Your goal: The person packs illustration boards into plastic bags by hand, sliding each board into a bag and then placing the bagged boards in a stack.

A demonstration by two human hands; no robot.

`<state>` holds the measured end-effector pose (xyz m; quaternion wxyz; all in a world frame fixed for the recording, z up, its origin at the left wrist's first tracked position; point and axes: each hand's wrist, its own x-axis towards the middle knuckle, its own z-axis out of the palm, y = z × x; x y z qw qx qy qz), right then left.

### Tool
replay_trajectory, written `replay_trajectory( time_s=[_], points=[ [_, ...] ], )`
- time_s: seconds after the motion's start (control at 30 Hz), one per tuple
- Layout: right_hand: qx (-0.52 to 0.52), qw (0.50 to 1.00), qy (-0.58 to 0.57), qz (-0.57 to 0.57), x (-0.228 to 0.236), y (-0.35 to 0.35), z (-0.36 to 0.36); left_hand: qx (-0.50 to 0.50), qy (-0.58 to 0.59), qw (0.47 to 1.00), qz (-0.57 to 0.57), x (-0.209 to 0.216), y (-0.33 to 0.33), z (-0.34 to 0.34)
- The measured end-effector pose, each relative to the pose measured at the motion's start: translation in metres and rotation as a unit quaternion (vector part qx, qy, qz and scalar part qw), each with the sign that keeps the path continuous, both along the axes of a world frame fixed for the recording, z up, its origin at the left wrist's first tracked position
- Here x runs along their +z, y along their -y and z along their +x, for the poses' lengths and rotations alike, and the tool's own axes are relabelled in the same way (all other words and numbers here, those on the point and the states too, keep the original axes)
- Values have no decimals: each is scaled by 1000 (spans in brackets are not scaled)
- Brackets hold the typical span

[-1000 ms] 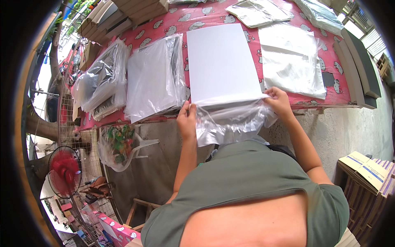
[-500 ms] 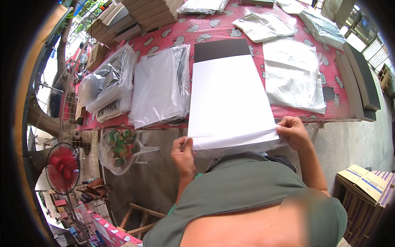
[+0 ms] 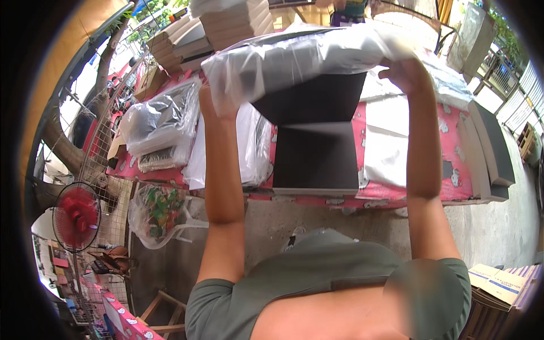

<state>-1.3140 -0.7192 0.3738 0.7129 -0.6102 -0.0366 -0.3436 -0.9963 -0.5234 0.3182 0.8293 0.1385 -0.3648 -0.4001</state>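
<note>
My left hand [image 3: 219, 103] and my right hand [image 3: 407, 75] are raised over the table, arms stretched forward. Between them they hold up a clear plastic sleeve [image 3: 294, 56], crinkled and shiny, with something dark showing through it. The right fingers curl at its right end; the left hand is partly covered by the plastic at its left end. Under the sleeve a black panel [image 3: 317, 96] slants upward; whether it is inside the sleeve I cannot tell. Nearer to me lies a stack of black boards [image 3: 316, 156] with pale edges.
Plastic-wrapped packs [image 3: 161, 119] and a white sheet in plastic [image 3: 246, 147] lie left on the pink patterned tablecloth [image 3: 453, 147]. Clear sleeves [image 3: 387, 141] lie right, beside thick dark boards [image 3: 496, 144]. A red fan [image 3: 76, 217] and a plastic chair [image 3: 164, 215] stand left.
Both hands have moved forward and up from the table's near edge, lifting the plastic sleeve. The white sheet no longer covers the stack, whose black top now shows.
</note>
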Motion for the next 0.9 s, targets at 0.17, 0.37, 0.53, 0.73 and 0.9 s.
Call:
replay_trajectory(
  time_s=[0.17, 0.37, 0.53, 0.73, 0.9],
  points=[
    [-295, 940, -150, -78, -36, 35, 40, 51, -40, 987, 150, -28, 52, 9],
    [-343, 900, -270, -16, -211, 21, 56, 191, 81, 882, 423, -183, 32, 1],
    [-260, 956, -139, -8, -213, 23, 51, 285, 258, 810, 443, -188, 21, 5],
    [-231, 971, -55, 41, -163, 52, 69, 201, 222, 932, 202, -104, 72, 0],
    [-271, 944, -182, 47, -241, 46, 45, 186, 174, 907, 336, -183, 58, -26]
  ],
)
